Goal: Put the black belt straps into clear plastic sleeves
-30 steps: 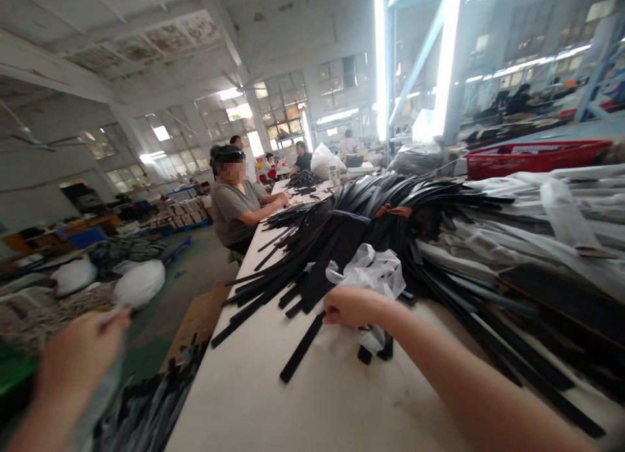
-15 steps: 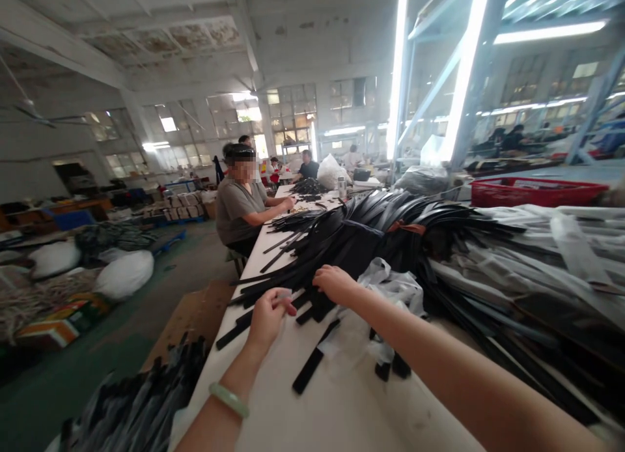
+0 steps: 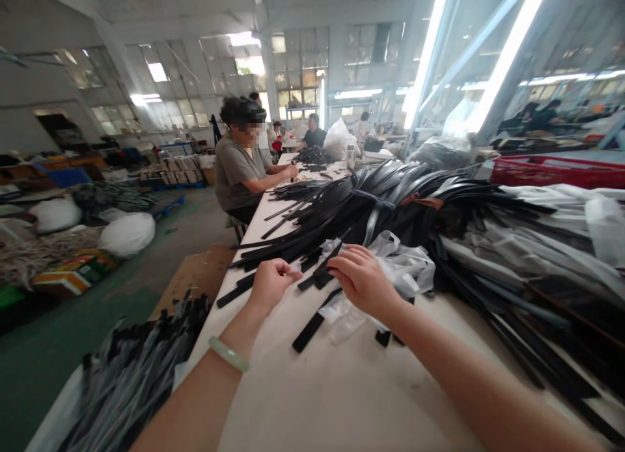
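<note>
My left hand (image 3: 273, 286), with a pale green bangle on its wrist, is closed in a pinch. A small bit of clear plastic film (image 3: 295, 268) sticks out from its fingertips. To its right, my right hand (image 3: 360, 279) has its fingers curled down on a short black strip (image 3: 319, 276), partly hidden under them. Crumpled clear plastic sleeves (image 3: 407, 266) lie behind and beside this hand. Another black strip (image 3: 308, 333), its upper end in plastic, lies on the white table (image 3: 293, 400) nearer to me. Between the two hands there is a gap.
A large tied bundle of long black strips (image 3: 385, 185) spreads across the table. Plastic-wrapped strips (image 3: 127, 367) stand low at the left. A person in a grey top (image 3: 244, 169) sits farther along the left edge. A red crate (image 3: 556, 170) is at the right.
The view has tilted down. My right hand has turned, with its back showing more and its fingers lower on the strip. My left hand still pinches the film.
</note>
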Demonstrator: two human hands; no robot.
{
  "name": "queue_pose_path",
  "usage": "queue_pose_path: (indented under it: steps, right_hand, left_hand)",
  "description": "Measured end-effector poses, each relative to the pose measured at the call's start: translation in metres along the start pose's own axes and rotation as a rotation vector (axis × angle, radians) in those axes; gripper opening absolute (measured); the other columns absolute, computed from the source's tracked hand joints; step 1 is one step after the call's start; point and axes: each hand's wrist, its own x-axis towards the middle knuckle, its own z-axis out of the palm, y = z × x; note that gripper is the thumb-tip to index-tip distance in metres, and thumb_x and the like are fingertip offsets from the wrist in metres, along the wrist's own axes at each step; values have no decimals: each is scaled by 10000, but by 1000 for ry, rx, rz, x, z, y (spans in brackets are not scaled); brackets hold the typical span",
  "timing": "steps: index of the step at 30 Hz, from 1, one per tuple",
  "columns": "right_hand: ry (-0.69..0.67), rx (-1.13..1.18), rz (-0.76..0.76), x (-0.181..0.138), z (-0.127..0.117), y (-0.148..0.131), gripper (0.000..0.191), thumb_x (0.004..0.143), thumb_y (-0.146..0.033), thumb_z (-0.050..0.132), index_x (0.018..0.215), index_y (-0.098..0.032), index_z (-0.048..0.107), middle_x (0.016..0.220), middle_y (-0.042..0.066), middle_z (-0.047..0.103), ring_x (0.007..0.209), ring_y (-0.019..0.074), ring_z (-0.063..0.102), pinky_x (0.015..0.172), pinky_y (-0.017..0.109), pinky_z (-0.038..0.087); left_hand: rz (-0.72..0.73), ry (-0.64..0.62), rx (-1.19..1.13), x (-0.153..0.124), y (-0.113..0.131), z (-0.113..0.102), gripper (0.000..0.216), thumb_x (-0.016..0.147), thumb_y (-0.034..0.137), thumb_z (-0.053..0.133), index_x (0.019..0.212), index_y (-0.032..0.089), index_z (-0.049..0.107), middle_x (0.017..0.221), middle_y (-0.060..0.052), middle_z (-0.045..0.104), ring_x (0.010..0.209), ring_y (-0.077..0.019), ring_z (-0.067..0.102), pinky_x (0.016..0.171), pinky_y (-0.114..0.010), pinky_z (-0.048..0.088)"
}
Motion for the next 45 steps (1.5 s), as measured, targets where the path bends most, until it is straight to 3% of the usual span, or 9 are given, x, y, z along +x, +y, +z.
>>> queue_pose_path:
  steps: [6, 14, 26, 34, 40, 45]
  right_hand:
    - [-32, -108, 70, 0, 3, -2, 148, 934, -227, 475, 948, -195, 619, 834, 38, 637, 804, 180, 548, 856, 335, 361]
    - [-64, -96, 83, -2, 2, 7, 172, 939, -254, 478, 914, -196, 638, 803, 40, 640, 785, 173, 548, 830, 323, 333]
    - [-130, -110, 65, -3, 3, 10, 140, 919, -208, 497, 862, -201, 625, 779, 14, 631, 770, 156, 553, 924, 341, 270]
    - [-177, -139, 66, -4, 2, 11, 164, 867, -118, 496, 842, -213, 627, 780, 2, 620, 784, 150, 544, 967, 364, 210]
    - [-180, -156, 82, -3, 4, 11, 132, 886, -164, 510, 828, -208, 621, 759, 2, 615, 775, 152, 547, 969, 366, 210]
    - [-194, -139, 104, -3, 3, 7, 115, 890, -198, 528, 834, -198, 629, 757, 8, 628, 766, 160, 560, 960, 371, 223]
  left_hand:
    - [124, -119, 33, -8, 15, 9, 161, 668, 302, 700, 650, 144, 671, 663, -18, 642, 643, -147, 559, 597, -240, 405]
    - [106, -180, 76, -11, 17, 17, 99, 664, 249, 706, 690, 155, 698, 701, -17, 667, 677, -156, 578, 631, -249, 426]
    - [77, -211, 53, -11, 17, 16, 79, 663, 232, 688, 685, 156, 692, 708, -21, 690, 681, -161, 602, 647, -249, 451]
    - [73, -213, 14, -13, 19, 18, 172, 738, 315, 643, 763, 147, 674, 670, -23, 679, 607, -155, 612, 635, -267, 475]
    - [-15, -173, -149, -15, 21, 23, 210, 722, 311, 658, 823, 147, 573, 695, -31, 689, 589, -166, 639, 579, -288, 522]
    - [47, -165, -102, -18, 20, 26, 217, 744, 305, 651, 809, 186, 480, 663, 12, 665, 587, -168, 655, 580, -273, 508]
